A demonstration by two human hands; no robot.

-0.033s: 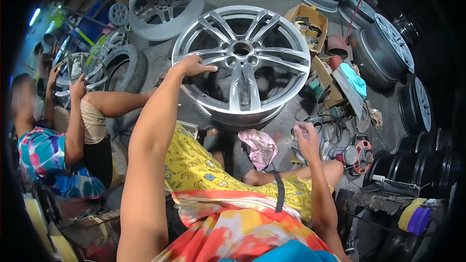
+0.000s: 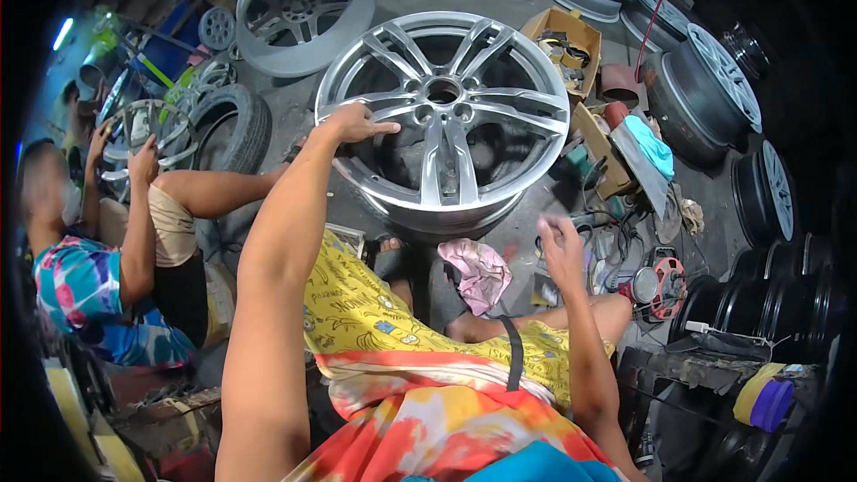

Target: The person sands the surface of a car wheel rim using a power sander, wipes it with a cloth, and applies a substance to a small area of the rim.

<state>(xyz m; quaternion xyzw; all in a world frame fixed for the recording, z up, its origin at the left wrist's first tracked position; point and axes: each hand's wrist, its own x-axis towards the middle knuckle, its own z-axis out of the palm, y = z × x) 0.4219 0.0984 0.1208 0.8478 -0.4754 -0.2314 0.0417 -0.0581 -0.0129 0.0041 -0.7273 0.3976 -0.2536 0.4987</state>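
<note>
A silver alloy wheel (image 2: 460, 161) with paired spokes lies face up in front of me, a little tilted. My left hand (image 2: 353, 122) grips its left side at a spoke, one finger stretched over the gap; the other fingers are partly hidden. My right hand (image 2: 562, 254) is raised above my right leg, apart from the wheel, slightly blurred. Its fingers are loosely bent and apart, with nothing visible in them. A crumpled pink cloth (image 2: 475, 274) lies between my legs, below the wheel.
At the left a seated person (image 2: 98, 277) holds a phone. A grey wheel (image 2: 254, 45) and a tyre (image 2: 253, 125) stand beyond. Right of me are cardboard boxes (image 2: 585, 40), a blue cloth (image 2: 650, 146), cables and a red reel (image 2: 667, 295). More wheels (image 2: 710, 80) line the right side.
My right hand has shifted very slightly, its fingers a little closer together. My left hand stays at the same place on the wheel.
</note>
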